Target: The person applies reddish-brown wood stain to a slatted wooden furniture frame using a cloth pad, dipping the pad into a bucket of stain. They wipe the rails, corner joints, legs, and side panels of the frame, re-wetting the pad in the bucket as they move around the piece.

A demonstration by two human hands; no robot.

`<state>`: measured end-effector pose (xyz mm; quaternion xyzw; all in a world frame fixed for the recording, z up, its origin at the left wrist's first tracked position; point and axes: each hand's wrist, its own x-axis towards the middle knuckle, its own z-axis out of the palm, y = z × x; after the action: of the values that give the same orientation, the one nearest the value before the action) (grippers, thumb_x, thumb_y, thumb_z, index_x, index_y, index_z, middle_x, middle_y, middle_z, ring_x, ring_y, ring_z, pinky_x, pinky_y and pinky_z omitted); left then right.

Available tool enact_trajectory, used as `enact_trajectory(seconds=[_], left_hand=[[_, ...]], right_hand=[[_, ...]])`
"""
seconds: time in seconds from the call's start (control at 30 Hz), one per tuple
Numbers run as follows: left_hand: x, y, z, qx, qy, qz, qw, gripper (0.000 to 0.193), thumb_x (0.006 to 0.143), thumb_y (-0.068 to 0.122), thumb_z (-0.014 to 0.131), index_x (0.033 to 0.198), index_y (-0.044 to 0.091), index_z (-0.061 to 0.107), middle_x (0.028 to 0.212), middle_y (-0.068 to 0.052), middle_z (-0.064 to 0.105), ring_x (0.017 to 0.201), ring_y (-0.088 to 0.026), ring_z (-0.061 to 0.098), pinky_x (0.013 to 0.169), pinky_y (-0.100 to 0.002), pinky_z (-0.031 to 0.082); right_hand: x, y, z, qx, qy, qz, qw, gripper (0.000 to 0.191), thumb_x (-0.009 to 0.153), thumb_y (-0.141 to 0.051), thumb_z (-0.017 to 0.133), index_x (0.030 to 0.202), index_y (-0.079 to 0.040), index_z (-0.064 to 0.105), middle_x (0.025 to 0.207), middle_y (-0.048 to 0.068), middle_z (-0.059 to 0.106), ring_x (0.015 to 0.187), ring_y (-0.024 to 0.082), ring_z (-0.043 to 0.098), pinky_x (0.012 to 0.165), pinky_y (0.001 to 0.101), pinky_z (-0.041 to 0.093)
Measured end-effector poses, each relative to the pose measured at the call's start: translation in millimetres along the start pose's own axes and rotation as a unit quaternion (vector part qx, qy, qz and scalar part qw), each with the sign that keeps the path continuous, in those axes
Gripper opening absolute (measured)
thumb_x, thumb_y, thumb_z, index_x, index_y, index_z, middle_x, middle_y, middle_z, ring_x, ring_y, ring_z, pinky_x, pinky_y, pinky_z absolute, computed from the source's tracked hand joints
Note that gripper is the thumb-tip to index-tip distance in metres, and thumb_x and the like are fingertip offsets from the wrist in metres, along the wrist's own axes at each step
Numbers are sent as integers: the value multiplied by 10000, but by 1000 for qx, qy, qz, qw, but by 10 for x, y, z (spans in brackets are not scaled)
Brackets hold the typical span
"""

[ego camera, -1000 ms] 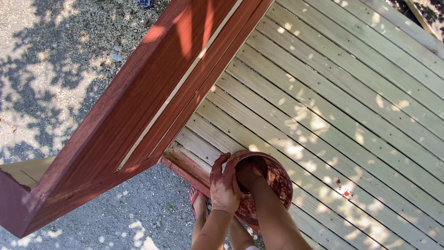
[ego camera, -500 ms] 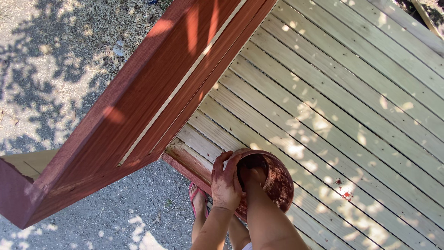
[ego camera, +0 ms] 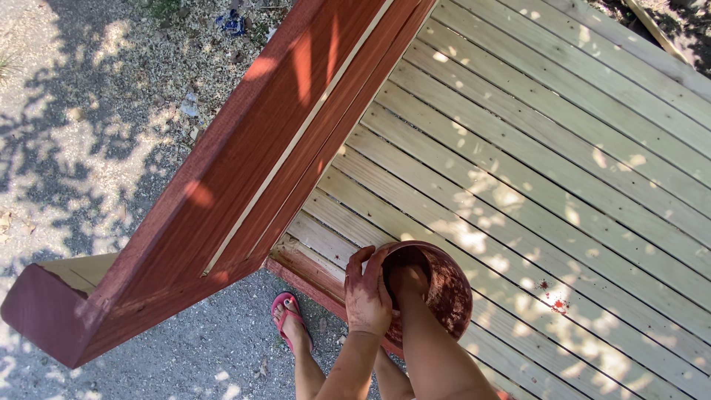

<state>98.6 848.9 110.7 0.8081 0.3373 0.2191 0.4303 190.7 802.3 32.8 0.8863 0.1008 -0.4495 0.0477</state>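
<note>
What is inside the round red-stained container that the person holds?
The right hand reaches into the container, with its fingers hidden inside. Its inner wall shows red-brown stain. The bottom is covered. The left hand grips the rim outside.

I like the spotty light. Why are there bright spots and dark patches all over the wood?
Head view: sunlight through leaves dapples the deck boards and red railing; leafy shadows cover the gravel; the left hand and bowl sit in shade; everything is sharp.
</note>
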Motion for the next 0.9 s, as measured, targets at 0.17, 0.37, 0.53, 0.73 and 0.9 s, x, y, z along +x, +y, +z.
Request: enact_trajectory(seconds=[0.17,0.37,0.53,0.73,0.9], left_hand=[[-14,13,-16,-8,-12,1,1000,471,884,31,526,1319,164,651,1286,-170,587,1184,-388,563,1014,-499,457],[-37,-18,-18,-6,-21,5,1000,435,917,28,528,1310,174,646,1289,-163,571,1185,-384,555,1011,-502,450],[0,-24,-42,7,-23,9,1000,413,921,51,548,1295,181,669,1295,-166,572,1176,-386,545,998,-498,451],[-78,-33,-118,-41,43,27,998,366,928,56,598,1289,85,646,1237,-174,593,1138,-363,583,982,-466,473],[-129,-174,22,-114,24,-59,991,264,914,-15,568,1079,80,750,1051,-138,740,1004,-242,721,918,-336,569]], right_hand=[[14,61,4,-180,81,-153,968,376,1010,-309,497,1265,-127,705,1316,127,694,1194,262,682,935,402,588],[-139,285,-97,142,125,-63,980,419,883,-278,623,1245,-72,670,1196,223,710,1109,359,693,944,429,582],[-349,554,-239,191,190,-159,950,397,792,-144,646,1175,-95,739,1140,238,727,1085,379,703,966,412,570],[-717,784,-535,264,128,-102,950,413,781,-175,695,1178,-68,736,1122,234,723,1080,368,704,929,414,562],[-1225,920,-869,319,128,-134,930,388,783,-151,714,1153,-42,763,1042,208,781,993,319,750,866,396,581]])
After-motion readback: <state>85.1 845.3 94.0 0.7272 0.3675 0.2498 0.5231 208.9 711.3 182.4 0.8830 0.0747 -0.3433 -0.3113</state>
